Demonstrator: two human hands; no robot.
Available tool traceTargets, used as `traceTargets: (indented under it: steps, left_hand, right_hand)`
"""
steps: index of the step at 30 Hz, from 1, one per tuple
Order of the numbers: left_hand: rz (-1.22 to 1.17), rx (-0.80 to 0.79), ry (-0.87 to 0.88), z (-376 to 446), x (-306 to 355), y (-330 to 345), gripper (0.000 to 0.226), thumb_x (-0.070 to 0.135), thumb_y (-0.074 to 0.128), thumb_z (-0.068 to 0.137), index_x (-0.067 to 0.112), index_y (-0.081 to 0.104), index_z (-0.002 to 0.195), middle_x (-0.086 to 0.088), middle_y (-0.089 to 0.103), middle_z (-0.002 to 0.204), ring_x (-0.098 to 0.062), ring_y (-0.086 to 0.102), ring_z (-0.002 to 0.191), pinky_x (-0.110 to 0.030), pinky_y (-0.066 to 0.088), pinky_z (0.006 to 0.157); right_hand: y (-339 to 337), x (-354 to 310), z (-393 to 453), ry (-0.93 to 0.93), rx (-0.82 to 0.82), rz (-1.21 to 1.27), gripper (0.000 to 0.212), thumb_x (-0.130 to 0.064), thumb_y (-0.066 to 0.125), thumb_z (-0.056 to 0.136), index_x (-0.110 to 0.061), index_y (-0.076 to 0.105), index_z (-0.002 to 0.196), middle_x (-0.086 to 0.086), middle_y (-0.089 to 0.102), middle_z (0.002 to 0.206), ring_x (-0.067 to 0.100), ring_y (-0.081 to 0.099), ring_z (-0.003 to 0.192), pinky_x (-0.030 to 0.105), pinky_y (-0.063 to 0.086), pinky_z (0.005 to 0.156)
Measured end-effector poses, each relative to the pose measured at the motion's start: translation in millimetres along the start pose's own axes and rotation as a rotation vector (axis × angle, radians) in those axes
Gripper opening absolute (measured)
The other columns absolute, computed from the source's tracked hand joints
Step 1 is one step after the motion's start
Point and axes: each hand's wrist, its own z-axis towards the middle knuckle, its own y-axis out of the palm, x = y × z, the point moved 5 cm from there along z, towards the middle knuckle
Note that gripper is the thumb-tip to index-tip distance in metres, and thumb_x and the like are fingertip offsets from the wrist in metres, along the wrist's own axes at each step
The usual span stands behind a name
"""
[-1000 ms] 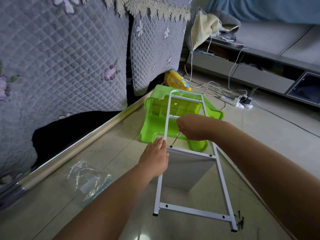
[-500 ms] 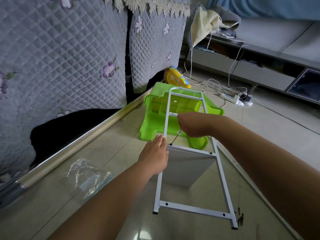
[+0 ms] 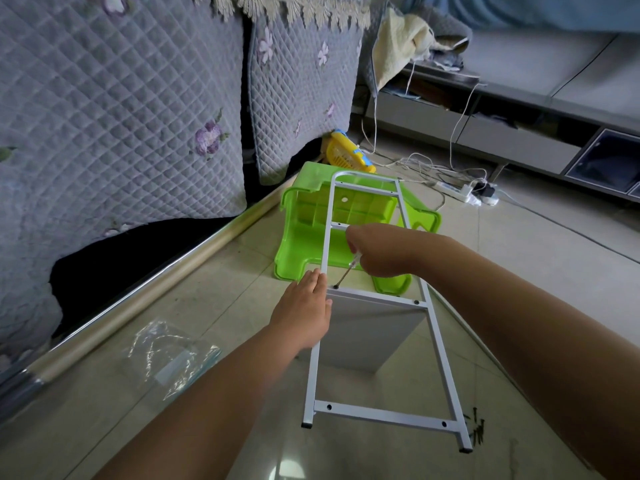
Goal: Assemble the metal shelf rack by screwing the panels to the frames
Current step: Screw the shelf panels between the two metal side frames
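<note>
right hand [image 3: 377, 252], centre of frame, grips screwdriver [image 3: 347, 271] with tip at screw [image 3: 335, 287] on white frame [image 3: 377, 301]. left hand [image 3: 303, 315], fingers straight, presses frame's left rail beside panel [image 3: 367, 337].

The right hand [image 3: 375, 252] hides the screwdriver [image 3: 347, 271] handle (only the shaft shows); the screws [image 3: 477, 429] are too small to count.
</note>
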Motion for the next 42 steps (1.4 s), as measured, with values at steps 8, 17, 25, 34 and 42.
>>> traceTargets:
  steps: [8, 17, 25, 34, 42]
  left_hand:
    - [-0.012, 0.001, 0.003, 0.3, -0.4, 1.0, 0.053, 0.025, 0.022, 0.103, 0.006, 0.004, 0.149, -0.006, 0.001, 0.158, -0.018, 0.001, 0.145, -0.030, 0.006, 0.116]
    - [-0.011, 0.004, 0.006, 2.0, -1.6, 3.4, 0.053, 0.024, 0.022, 0.103, 0.005, 0.005, 0.149, -0.007, 0.001, 0.158, -0.018, 0.001, 0.145, -0.031, 0.007, 0.116]
    - [0.024, -0.001, 0.005, 3.8, -0.3, 0.7, 0.054, 0.024, 0.023, 0.102, 0.004, 0.005, 0.149, -0.008, 0.001, 0.158, -0.020, 0.002, 0.145, -0.031, 0.008, 0.116]
    - [-0.059, 0.011, -0.007, 0.0, -0.2, 1.1, 0.052, 0.024, 0.022, 0.103, 0.006, 0.006, 0.149, -0.007, 0.003, 0.158, -0.019, 0.004, 0.145, -0.030, 0.010, 0.115]
    - [-0.073, 0.013, -0.010, -4.8, -0.8, 4.1, 0.053, 0.025, 0.023, 0.103, 0.007, 0.006, 0.149, -0.006, 0.003, 0.158, -0.019, 0.007, 0.144, -0.030, 0.012, 0.114]
  right_hand:
    - [-8.6, 3.0, -1.8, -0.037, 0.096, -0.130, 0.031, -0.002, 0.041, 0.092, -0.004, 0.055, 0.119, 0.014, 0.058, 0.116, 0.026, 0.054, 0.107, 0.024, 0.035, 0.070]
    - [-5.2, 9.4, 1.0, 0.079, -0.012, -0.111, 0.029, -0.017, 0.040, 0.097, 0.003, 0.057, 0.086, 0.013, 0.060, 0.081, 0.027, 0.059, 0.084, 0.025, 0.038, 0.065]
    - [4.9, 15.0, 5.6, 0.124, 0.012, 0.014, 0.023, -0.012, 0.040, 0.094, 0.001, 0.048, 0.110, 0.015, 0.054, 0.104, 0.029, 0.055, 0.091, 0.030, 0.042, 0.074]
    - [0.3, -1.4, 1.7, -0.001, 0.098, -0.185, 0.024, -0.017, 0.040, 0.095, -0.005, 0.059, 0.104, 0.013, 0.060, 0.108, 0.030, 0.056, 0.100, 0.029, 0.042, 0.072]
    - [-0.5, 12.8, -2.6, 0.325, -0.088, 0.226, 0.035, -0.004, 0.037, 0.093, -0.004, 0.045, 0.059, 0.001, 0.044, 0.030, 0.015, 0.038, 0.047, 0.020, 0.031, 0.042]
